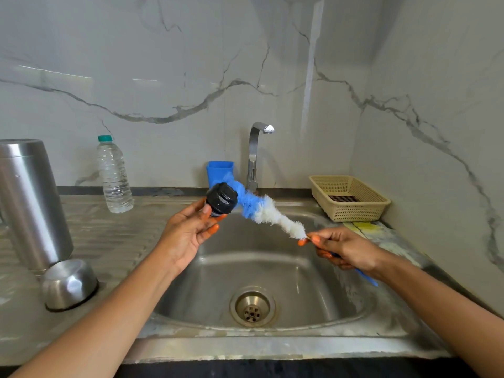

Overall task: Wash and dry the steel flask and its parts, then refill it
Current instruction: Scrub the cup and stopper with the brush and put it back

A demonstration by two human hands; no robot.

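Over the sink [354, 304], the left hand [188, 230] pinches the black stopper [221, 199]. The right hand [343, 248] is closed on the brush [261, 210], long axis slanting up-left to it, apparently touching. The flask [30, 203] stands at the tabletop's left edge.

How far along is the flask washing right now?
Early. The left hand holds the black stopper while the right hand works the bottle brush against it. The flask and steel cup stand inverted beside the sink. Drying and refilling remain.
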